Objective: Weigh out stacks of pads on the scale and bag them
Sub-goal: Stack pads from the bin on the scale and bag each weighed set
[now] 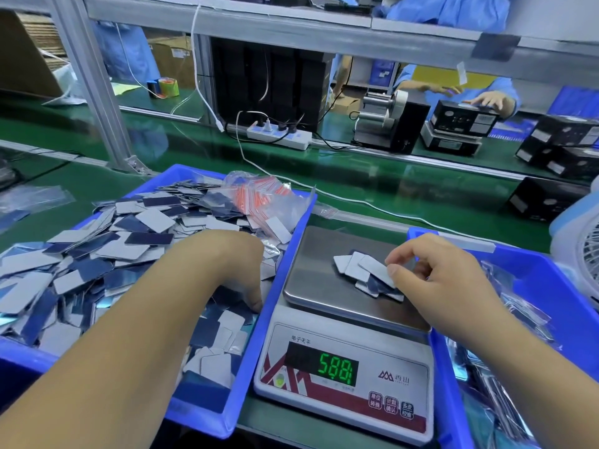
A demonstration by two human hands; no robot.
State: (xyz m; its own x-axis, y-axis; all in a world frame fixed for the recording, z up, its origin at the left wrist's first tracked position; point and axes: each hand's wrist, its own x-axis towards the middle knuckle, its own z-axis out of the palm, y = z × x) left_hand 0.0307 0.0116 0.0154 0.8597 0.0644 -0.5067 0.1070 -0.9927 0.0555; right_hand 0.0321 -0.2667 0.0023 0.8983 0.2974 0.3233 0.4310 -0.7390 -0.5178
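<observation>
A digital scale [324, 286] stands between two blue bins, its green display lit. On its steel pan lies a loose fan of several grey and dark blue pads [363, 270]. My right hand [437, 273] hovers over them, with thumb and fingers pinching the right end of the pads. My left hand [236, 267] reaches palm down into the left blue bin [275, 306], fingers curled into the heap of loose pads [97, 254]; what they hold is hidden. A bundle of clear zip bags with red strips [262, 196] lies at the back of that bin.
A second blue bin [534, 273] with bagged pads sits right of the scale. A white fan [583, 254] stands at the far right. Behind run a white cable [356, 199], a power strip [278, 134], a metal frame post [94, 82] and black boxes [544, 196]. Another person works opposite.
</observation>
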